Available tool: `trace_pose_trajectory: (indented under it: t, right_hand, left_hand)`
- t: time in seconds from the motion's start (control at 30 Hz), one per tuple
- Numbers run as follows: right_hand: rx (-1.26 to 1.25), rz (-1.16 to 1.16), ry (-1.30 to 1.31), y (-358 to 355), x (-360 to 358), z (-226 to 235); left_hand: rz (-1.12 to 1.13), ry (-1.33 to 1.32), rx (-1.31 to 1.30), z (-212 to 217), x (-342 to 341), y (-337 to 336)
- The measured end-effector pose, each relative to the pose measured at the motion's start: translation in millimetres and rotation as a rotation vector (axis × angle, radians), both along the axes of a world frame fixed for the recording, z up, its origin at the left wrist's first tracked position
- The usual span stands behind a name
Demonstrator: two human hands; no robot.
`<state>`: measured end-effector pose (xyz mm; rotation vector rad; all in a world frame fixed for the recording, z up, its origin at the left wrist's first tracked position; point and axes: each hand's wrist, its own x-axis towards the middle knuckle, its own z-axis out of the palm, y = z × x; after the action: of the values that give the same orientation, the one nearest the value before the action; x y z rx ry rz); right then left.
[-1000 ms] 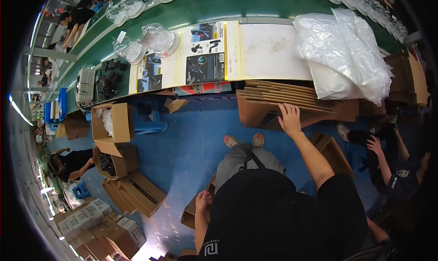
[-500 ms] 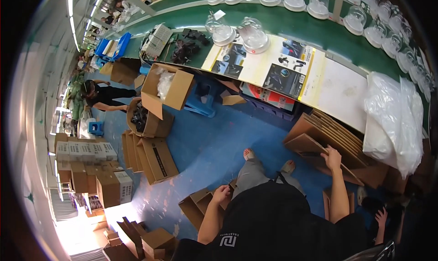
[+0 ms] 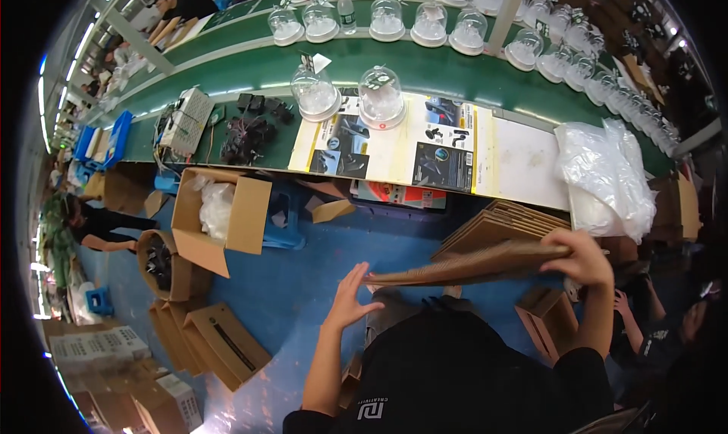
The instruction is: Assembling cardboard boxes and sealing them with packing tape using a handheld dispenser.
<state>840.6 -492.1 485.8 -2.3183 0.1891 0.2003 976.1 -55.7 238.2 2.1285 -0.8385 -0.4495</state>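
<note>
My right hand [image 3: 582, 263] grips one end of a flattened cardboard box [image 3: 470, 266], fingers closed over its edge. The box is held up in front of my body, seen nearly edge-on and a little blurred. Beside its left end is my left hand [image 3: 350, 297], open, with the thumb spread from the fingers; whether the fingertips touch the cardboard I cannot tell. Behind the held box, a stack of flattened boxes [image 3: 493, 220] leans below the table edge.
A green workbench [image 3: 220, 74] carries several clear domes [image 3: 383, 93] on white bases. Plastic bags [image 3: 607, 172] hang over its right end. An open carton [image 3: 250, 214] with plastic inside stands left, near folded cartons [image 3: 227, 343]. Another person's hand [image 3: 622, 303] shows at right.
My right hand has lifted a flattened box off the leaning stack and brought it in front of me. My left hand has risen and opened near its left end. The view has shifted.
</note>
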Motion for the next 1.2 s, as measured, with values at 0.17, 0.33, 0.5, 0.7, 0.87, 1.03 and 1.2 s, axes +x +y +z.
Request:
trace_pose_trajectory:
  t: [0.17,0.33,0.5,0.7,0.87,1.03,1.2]
  right_hand:
    - [0.295,-0.380,-0.234,-10.7,-31.1,17.7]
    - [0.316,-0.354,0.272,-39.2,-87.6,67.7]
    - [0.213,0.223,0.290,22.2,-12.6,101.3]
    - [0.084,0.510,0.375,118.8,20.6,-28.3]
    - [-0.121,0.474,0.148,116.2,12.6,13.4]
    - [-0.462,0.458,-0.278,92.9,36.5,114.7]
    - [-0.545,0.391,-0.300,101.4,55.7,142.2]
  left_hand:
    - [0.126,-0.226,-0.227,64.1,81.1,6.8]
    - [-0.102,-0.509,-0.199,163.4,89.1,14.2]
    - [-0.312,-0.717,-0.033,194.9,48.5,-4.5]
    - [-0.555,-0.868,-0.012,209.5,49.7,-28.6]
    - [-0.526,-0.977,-0.045,242.2,56.4,-51.8]
    - [-0.328,-1.330,-0.279,312.0,82.8,-73.6]
    - [-0.230,-1.329,-0.379,330.1,104.8,-73.8]
